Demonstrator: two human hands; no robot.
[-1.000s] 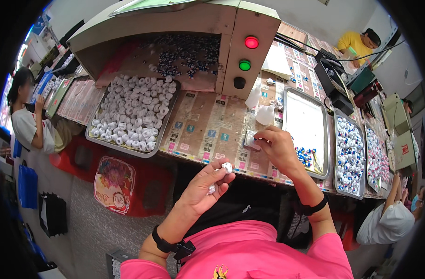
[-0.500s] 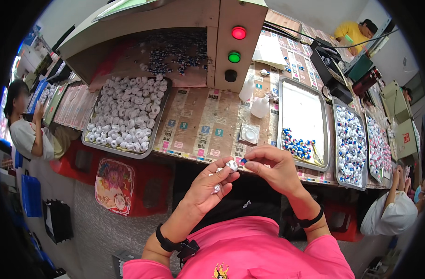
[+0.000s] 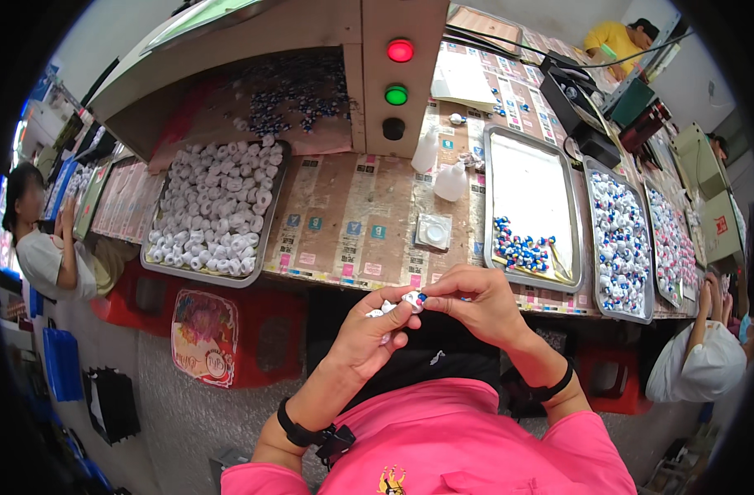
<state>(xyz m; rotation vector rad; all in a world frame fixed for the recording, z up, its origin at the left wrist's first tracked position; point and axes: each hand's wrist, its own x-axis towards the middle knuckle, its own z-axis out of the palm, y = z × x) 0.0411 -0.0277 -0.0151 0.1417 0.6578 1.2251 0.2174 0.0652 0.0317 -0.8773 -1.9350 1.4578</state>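
Note:
My left hand (image 3: 367,340) is closed around several small white plastic pieces. One white rounded piece (image 3: 411,297) sticks out between its thumb and fingers. My right hand (image 3: 486,309) pinches a small blue and red piece (image 3: 420,302) against that white piece, so the two hands meet just off the table's front edge. Fingertips hide part of both pieces. To the left, a metal tray (image 3: 275,216) holds many similar white pieces. On the right, another metal tray (image 3: 572,216) has a small heap of blue and red pieces (image 3: 521,246) at its near end, beside tweezers (image 3: 560,262).
A machine housing (image 3: 397,124) with red and green lights stands at the back. White squeeze bottles (image 3: 451,181) and a small square pad (image 3: 433,232) sit on the table. Trays of mixed pieces (image 3: 620,247) line the right. A red stool (image 3: 269,330) and other people (image 3: 51,235) are nearby.
My right hand has moved left, bringing the blue and red piece from a small gap away up against the white piece. The whole view has shifted slightly.

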